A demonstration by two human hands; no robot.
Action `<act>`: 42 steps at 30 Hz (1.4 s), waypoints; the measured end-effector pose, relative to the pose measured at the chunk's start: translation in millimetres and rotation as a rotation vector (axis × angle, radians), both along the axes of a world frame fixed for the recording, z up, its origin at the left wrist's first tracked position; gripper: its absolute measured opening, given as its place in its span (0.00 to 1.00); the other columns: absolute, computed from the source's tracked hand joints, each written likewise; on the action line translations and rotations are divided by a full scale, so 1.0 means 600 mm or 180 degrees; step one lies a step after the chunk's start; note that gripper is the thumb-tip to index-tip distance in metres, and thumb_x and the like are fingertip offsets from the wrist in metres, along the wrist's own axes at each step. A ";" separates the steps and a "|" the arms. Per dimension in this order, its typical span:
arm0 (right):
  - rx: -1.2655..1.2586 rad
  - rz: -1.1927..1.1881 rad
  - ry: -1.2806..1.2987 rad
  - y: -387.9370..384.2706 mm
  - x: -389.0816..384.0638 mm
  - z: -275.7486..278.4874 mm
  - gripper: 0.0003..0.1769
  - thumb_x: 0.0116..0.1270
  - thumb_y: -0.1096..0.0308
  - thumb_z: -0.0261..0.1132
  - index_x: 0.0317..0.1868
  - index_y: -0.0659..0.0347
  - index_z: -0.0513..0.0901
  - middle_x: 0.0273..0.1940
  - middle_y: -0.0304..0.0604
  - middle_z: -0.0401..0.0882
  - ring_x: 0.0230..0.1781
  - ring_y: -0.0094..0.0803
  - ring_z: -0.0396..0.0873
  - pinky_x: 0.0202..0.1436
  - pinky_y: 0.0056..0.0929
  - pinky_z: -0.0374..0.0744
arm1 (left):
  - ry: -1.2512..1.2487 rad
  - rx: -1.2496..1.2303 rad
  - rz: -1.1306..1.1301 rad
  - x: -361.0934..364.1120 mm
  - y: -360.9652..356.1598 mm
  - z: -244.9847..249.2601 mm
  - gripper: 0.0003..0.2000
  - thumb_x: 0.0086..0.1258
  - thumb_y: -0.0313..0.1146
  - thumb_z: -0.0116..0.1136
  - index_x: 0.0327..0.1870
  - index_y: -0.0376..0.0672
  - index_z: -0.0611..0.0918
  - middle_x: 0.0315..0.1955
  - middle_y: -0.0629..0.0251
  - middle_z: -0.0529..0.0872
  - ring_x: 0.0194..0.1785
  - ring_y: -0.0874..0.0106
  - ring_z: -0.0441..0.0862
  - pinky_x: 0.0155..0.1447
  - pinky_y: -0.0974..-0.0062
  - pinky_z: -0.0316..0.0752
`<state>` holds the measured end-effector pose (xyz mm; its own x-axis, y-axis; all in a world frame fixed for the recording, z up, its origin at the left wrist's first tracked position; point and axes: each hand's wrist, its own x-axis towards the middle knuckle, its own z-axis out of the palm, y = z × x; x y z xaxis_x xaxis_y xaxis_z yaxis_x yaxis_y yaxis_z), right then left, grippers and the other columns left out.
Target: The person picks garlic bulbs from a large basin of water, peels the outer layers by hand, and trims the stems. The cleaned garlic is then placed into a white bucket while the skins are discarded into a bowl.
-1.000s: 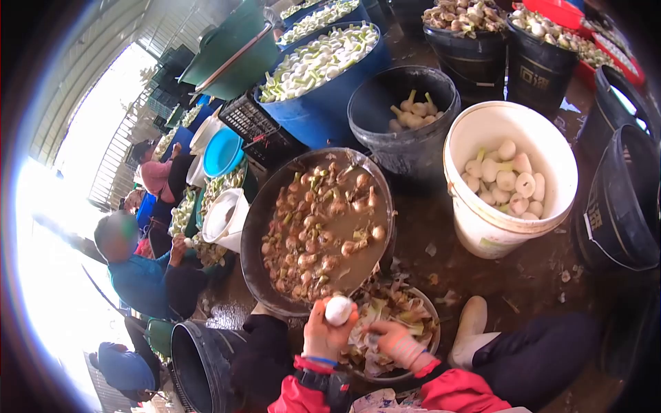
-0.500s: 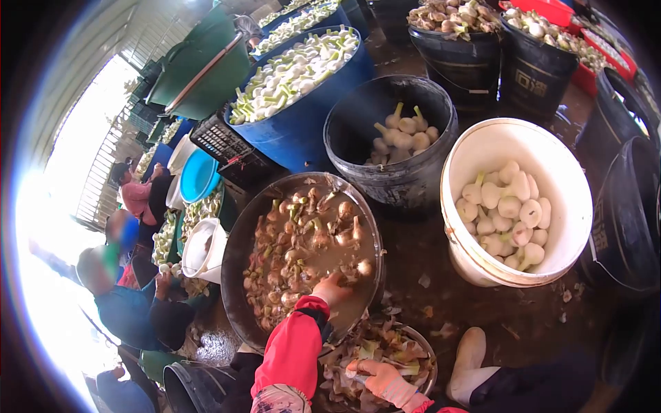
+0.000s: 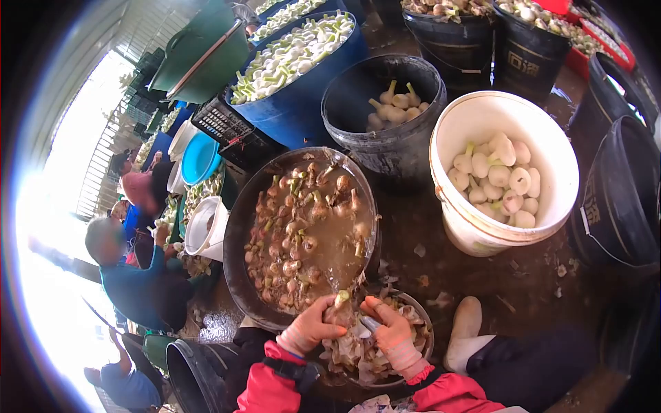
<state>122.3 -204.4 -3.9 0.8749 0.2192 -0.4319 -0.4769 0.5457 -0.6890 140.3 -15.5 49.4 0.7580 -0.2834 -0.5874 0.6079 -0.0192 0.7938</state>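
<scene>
My left hand [image 3: 311,327] is closed around a garlic bulb [image 3: 339,311], whose cut green stem end points up. Close beside it, my right hand [image 3: 394,337] grips a small tool with a grey metal part [image 3: 370,323], which points toward the bulb. Both hands are over a metal bowl [image 3: 428,330] heaped with loose garlic skins [image 3: 365,354]. Just beyond them is a wide dark basin [image 3: 237,275] of brownish water, with many unpeeled bulbs [image 3: 282,234] along its left side.
A white bucket [image 3: 475,230] of peeled bulbs stands at the right, a black bucket [image 3: 372,148] behind the basin. A blue tub [image 3: 296,103] of trimmed bulbs is farther back. Co-workers [image 3: 138,275] sit at the left. A boot [image 3: 465,330] is right of the bowl.
My left hand has come out of the basin with a bulb and moved down beside my right hand. The right hand has risen over the bowl. The view has shifted slightly.
</scene>
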 end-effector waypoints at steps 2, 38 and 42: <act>0.0132 0.0110 -0.0134 0.000 -0.014 0.007 0.29 0.58 0.88 0.50 0.62 0.68 0.72 0.56 0.47 0.78 0.59 0.32 0.75 0.63 0.24 0.70 | 0.0014 0.0253 0.0181 -0.039 -0.047 0.039 0.37 0.52 0.26 0.71 0.65 0.35 0.67 0.52 0.66 0.77 0.55 0.75 0.74 0.61 0.74 0.68; -0.0919 0.1598 -0.0720 0.009 -0.078 0.006 0.13 0.60 0.72 0.64 0.46 0.66 0.83 0.34 0.37 0.83 0.31 0.23 0.77 0.35 0.23 0.74 | -0.0019 0.0023 0.3317 -0.081 -0.057 -0.001 0.25 0.68 0.54 0.56 0.49 0.38 0.73 0.33 0.62 0.76 0.31 0.70 0.76 0.37 0.72 0.76; -0.0472 0.1835 -0.0399 0.012 -0.079 0.017 0.12 0.61 0.71 0.66 0.44 0.65 0.84 0.33 0.35 0.83 0.30 0.20 0.75 0.33 0.20 0.73 | -0.0330 0.0325 0.3429 -0.081 -0.038 -0.014 0.30 0.68 0.60 0.51 0.53 0.38 0.69 0.37 0.61 0.74 0.38 0.67 0.76 0.43 0.67 0.77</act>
